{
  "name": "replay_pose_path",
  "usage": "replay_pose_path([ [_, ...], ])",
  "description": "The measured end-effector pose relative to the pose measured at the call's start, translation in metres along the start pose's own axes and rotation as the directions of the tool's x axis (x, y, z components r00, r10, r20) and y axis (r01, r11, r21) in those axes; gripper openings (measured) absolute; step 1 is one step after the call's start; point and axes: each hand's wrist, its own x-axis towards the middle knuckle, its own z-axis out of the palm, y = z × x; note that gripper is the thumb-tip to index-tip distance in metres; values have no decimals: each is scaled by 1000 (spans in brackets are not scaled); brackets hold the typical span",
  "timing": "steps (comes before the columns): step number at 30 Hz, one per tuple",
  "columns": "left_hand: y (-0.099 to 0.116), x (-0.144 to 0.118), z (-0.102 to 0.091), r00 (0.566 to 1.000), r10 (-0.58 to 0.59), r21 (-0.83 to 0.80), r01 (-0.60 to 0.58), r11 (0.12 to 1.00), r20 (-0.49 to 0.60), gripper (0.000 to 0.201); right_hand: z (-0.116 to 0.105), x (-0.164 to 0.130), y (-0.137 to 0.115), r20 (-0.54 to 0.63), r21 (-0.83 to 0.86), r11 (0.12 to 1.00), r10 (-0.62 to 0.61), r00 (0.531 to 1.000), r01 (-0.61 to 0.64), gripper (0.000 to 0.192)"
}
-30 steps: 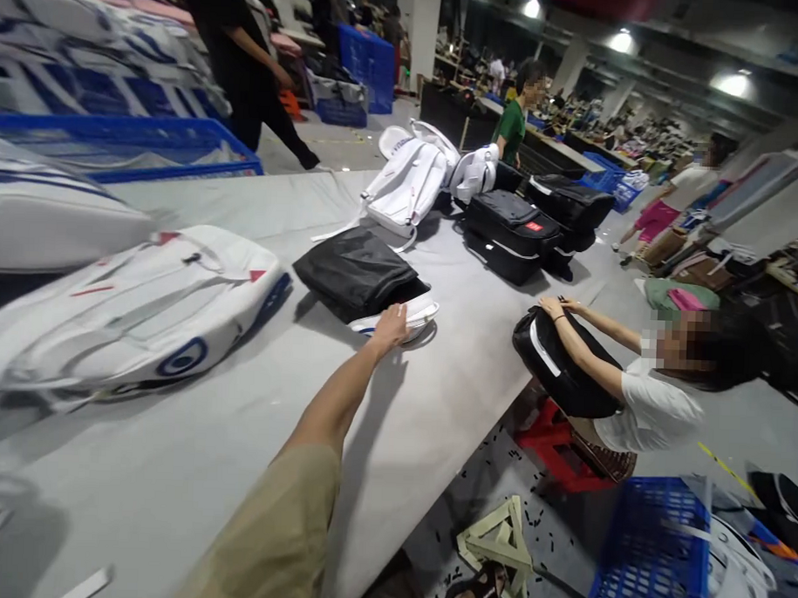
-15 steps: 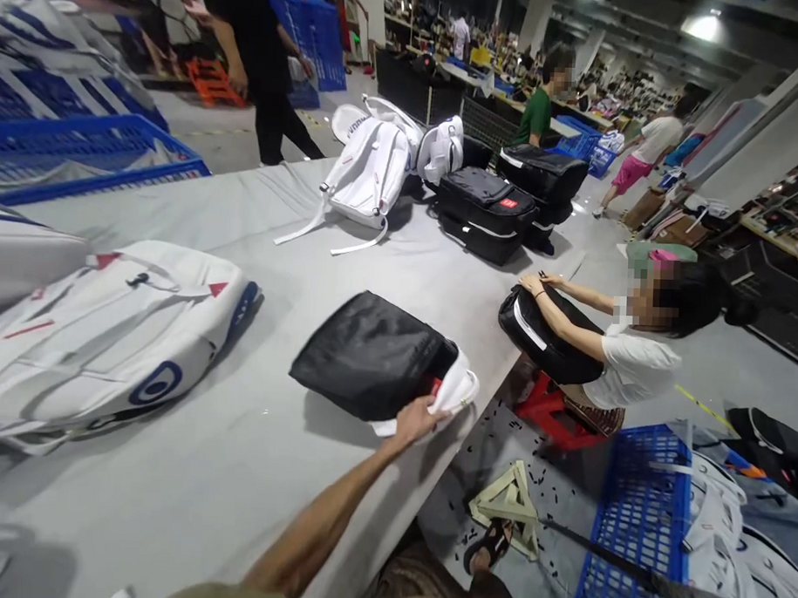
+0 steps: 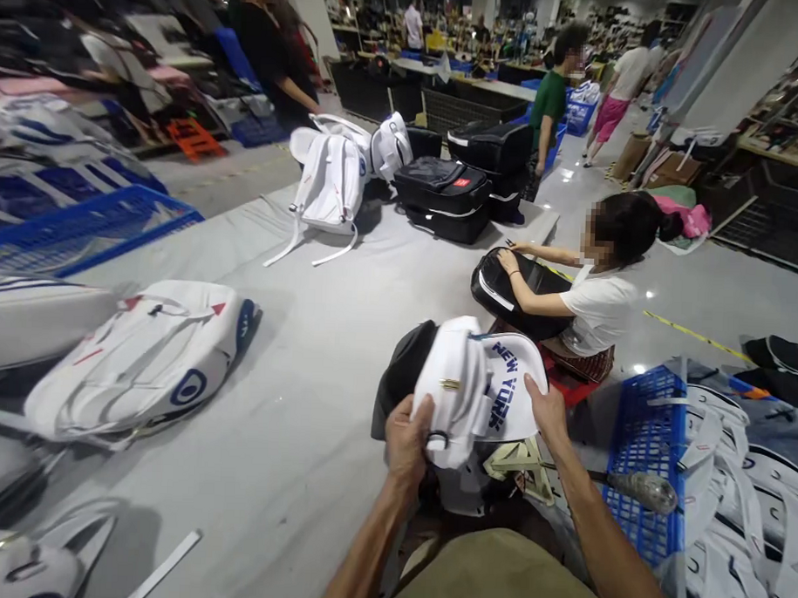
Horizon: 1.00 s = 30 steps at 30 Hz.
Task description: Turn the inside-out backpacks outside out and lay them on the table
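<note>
A white bag (image 3: 445,379) with a black part (image 3: 400,377) at its left is held up at the table edge in front of me. Its rounded white flap (image 3: 511,373) carries blue "NEW YORK" lettering. My left hand (image 3: 408,434) grips the lower left of the bag, thumb on the white fabric. With thumb and fingers closed on the rim of the flap, my right hand (image 3: 547,409) holds its right side. On the table to the left lies a white backpack (image 3: 154,360), straps upward. A loose white strap (image 3: 164,565) is near the front.
White bags (image 3: 328,179) and stacked black bags (image 3: 445,196) stand at the table's far end. Across the corner, a seated person (image 3: 602,289) handles a black bag (image 3: 521,290). On the right is a blue crate (image 3: 648,456) beside white backpacks (image 3: 725,494). Other people stand farther back.
The bag, earlier lying mostly black side up, is now raised toward me with its white side and lettered flap showing. My left hand has come into view and holds it too. The view has shifted.
</note>
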Motion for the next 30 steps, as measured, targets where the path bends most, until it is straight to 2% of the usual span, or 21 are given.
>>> replay_pose_path([
  [3,3,-8,-19,974,-45,-264,-15,964,-222,41,-15,19,-9,81,-117,971,-200,976,209,77],
  [5,4,-18,-37,940,-110,-324,0,946,-323,34,-11,17,-21,175,-127,919,-349,921,373,77],
  [7,3,-30,-56,915,-120,-233,29,972,-384,33,1,7,-40,282,-89,851,-477,832,518,76],
  [9,3,-42,-73,907,-72,-65,50,997,-414,37,14,-9,-60,357,-60,773,-574,737,631,72],
  [11,8,-54,-86,888,36,111,18,994,-458,43,25,-27,-77,393,-93,699,-628,671,709,66],
  [12,14,-60,-90,861,120,193,-25,981,-494,47,30,-36,-83,405,-123,668,-641,651,734,64],
  [14,33,-74,-94,765,358,399,-144,906,-535,50,37,-54,-90,426,-162,622,-656,623,766,63],
  [15,45,-81,-94,708,491,513,-210,833,-508,46,40,-63,-91,437,-160,609,-662,609,777,64],
  [16,58,-89,-93,656,618,615,-285,735,-434,39,42,-71,-90,448,-144,603,-668,595,785,66],
  [17,70,-96,-90,614,729,701,-375,606,-302,30,44,-80,-90,458,-117,599,-675,578,792,68],
  [18,80,-102,-87,580,807,755,-477,451,-115,24,46,-88,-88,467,-82,600,-683,562,796,70],
  [19,88,-105,-82,540,835,762,-584,280,106,24,47,-96,-88,475,-40,606,-688,548,795,73],
  [20,93,-106,-78,499,799,725,-678,118,336,28,48,-103,-87,481,4,618,-690,541,786,75],
  [21,95,-105,-74,468,694,663,-748,-18,547,34,47,-110,-87,476,42,634,-692,543,772,76],
  [22,92,-101,-70,457,534,599,-792,-119,711,37,46,-116,-88,454,65,648,-696,556,758,78],
  [23,86,-96,-67,470,345,551,-812,-192,812,38,44,-121,-89,418,75,658,-703,575,750,80],
  [25,67,-83,-65,521,0,495,-811,-313,854,38,36,-131,-94,316,55,641,-739,595,766,82],
  [26,56,-77,-66,537,-117,468,-807,-360,836,39,30,-136,-97,262,34,613,-767,585,789,82],
  [27,44,-72,-67,536,-187,438,-809,-391,823,42,22,-141,-100,217,13,577,-799,561,817,81],
  [28,34,-68,-67,519,-216,408,-819,-404,827,45,12,-148,-105,182,-8,532,-832,524,847,79],
  [30,16,-63,-63,436,-208,340,-861,-378,875,47,-12,-165,-115,121,-55,409,-903,412,911,74],
])
